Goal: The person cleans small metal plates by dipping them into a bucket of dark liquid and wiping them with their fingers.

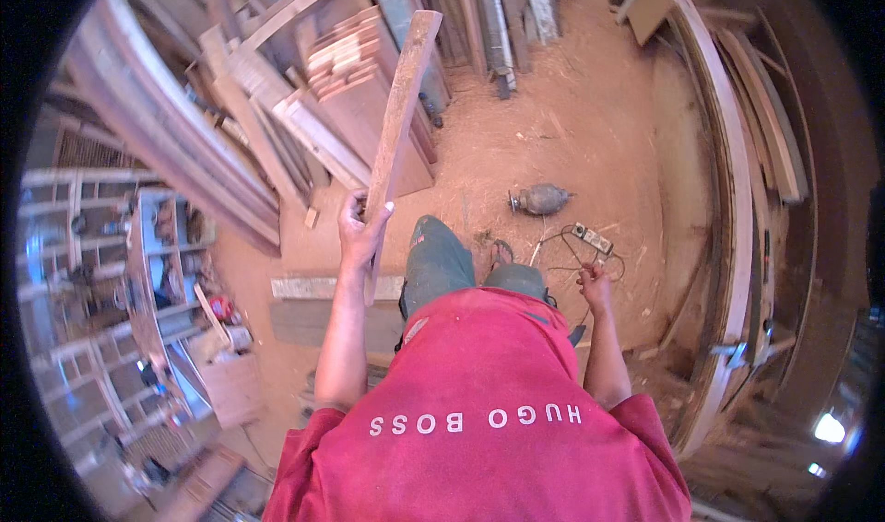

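Left hand (361,230) had a tight grip round a long plank (398,126), held upright & tilted far-right. Right hand (595,287) hung loose, holding nothing, near a power strip (592,238) w/ cable on the floor. Risk: plank could swing into the stacked boards (346,61), or feet snag the cable.

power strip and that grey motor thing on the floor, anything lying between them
In the head view, only bare sawdust-covered floor separates the grey motor from the power strip.

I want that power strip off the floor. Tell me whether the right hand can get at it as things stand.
Probably yes. The right hand hangs empty just above the power strip on the sawdust floor, with only loose cable between them. Bending down looks necessary.
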`<state>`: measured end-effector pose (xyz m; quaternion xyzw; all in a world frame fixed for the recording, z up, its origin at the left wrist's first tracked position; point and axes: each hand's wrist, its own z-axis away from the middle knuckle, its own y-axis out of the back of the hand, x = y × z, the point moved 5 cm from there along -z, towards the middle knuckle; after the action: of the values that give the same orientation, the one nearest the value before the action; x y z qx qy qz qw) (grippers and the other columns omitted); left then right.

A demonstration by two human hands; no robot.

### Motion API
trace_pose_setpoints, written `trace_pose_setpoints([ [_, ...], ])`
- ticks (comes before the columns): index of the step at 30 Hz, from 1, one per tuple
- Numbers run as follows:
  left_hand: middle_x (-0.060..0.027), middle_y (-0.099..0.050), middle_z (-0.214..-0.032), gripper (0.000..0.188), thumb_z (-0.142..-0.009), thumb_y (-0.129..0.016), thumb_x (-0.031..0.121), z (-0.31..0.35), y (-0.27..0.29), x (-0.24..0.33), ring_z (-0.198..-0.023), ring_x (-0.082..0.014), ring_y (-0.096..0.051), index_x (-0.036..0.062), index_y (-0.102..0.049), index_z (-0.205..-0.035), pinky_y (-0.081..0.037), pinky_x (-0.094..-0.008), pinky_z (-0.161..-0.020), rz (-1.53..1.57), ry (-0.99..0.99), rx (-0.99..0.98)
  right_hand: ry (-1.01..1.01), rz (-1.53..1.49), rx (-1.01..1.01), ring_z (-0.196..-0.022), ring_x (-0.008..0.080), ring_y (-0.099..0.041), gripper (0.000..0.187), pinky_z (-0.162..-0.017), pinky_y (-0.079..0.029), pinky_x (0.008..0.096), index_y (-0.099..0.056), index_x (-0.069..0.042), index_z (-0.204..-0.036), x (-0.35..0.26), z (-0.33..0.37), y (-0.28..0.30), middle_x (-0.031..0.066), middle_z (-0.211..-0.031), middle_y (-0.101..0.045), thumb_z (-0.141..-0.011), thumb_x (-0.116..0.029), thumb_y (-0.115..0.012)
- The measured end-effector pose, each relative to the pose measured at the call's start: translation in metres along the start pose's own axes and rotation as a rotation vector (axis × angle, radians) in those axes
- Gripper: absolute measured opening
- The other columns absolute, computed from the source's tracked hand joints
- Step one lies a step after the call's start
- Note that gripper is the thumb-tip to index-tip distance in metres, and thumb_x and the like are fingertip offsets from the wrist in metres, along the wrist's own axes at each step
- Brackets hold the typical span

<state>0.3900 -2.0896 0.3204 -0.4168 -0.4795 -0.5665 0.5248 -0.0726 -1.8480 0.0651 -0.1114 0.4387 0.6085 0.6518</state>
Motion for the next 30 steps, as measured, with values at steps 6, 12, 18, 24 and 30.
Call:
trace_pose_setpoints([
  [6, -0.0061, -0.060, -0.097, 0.045, -0.081, -0.073, 0.017, -0.149, -0.033, 0.002, -0.088, -0.0141, -0.055, -0.0026, -0.055, -0.118, -0.045, -0.0292, -0.079, -0.249, -0.153, -0.045, -0.306, -0.402, 0.300, -0.075, 0.0131, -0.063, 0.028, -0.056, -0.050, 0.0268, -0.061, -0.005, -0.114, 0.045, 0.049, -0.062, 0.0049, -0.089, -0.064, -0.089, -0.018, -0.058],
  [12, -0.0056, -0.062, -0.102, 0.033, -0.092, -0.058, 0.012, -0.285, -0.132, -0.018, -0.092, -0.0119, -0.057, -0.0031, -0.053, -0.122, -0.047, -0.0266, -0.079, -0.032, -0.004, -0.610, -0.368, -0.397, 0.568, -0.080, 0.0140, -0.062, 0.026, -0.064, -0.050, 0.0271, -0.061, -0.006, -0.115, 0.005, 0.100, -0.164, 0.0061, -0.092, -0.065, -0.092, -0.018, -0.057],
  [18, -0.0070, -0.063, -0.105, 0.032, -0.090, -0.062, 0.009, -0.304, -0.207, -0.105, -0.089, -0.0130, -0.061, 0.0018, -0.053, -0.119, -0.052, -0.0261, -0.073, -0.138, 0.166, -1.025, -0.275, -0.280, 0.564, -0.090, 0.0272, -0.064, 0.027, -0.080, -0.049, 0.0350, -0.062, -0.001, -0.111, -0.099, 0.105, -0.282, 0.0176, -0.098, -0.065, -0.089, -0.017, -0.059],
  [24, -0.0040, -0.063, -0.092, 0.025, -0.086, -0.065, 0.005, -0.191, -0.211, -0.329, -0.087, -0.0132, -0.061, 0.0068, -0.051, -0.107, -0.053, -0.0260, -0.068, -0.298, 0.648, -1.141, -0.261, -0.116, 0.697, -0.102, 0.0325, -0.057, 0.044, -0.087, -0.045, 0.0409, -0.057, -0.003, -0.119, -0.116, 0.058, -0.299, 0.0174, -0.110, -0.058, -0.083, -0.025, -0.068],
  [30, -0.0085, -0.063, -0.098, 0.027, -0.087, -0.060, -0.002, -0.055, -0.167, -0.474, -0.088, -0.0185, -0.063, 0.0049, -0.048, -0.111, -0.057, -0.0344, -0.070, -0.448, 0.842, -1.383, -0.455, 0.075, 0.747, -0.111, 0.0394, -0.049, 0.065, -0.093, -0.041, 0.0475, -0.045, -0.005, -0.131, -0.013, 0.018, -0.357, 0.0187, -0.119, -0.051, -0.075, -0.024, -0.073],
])
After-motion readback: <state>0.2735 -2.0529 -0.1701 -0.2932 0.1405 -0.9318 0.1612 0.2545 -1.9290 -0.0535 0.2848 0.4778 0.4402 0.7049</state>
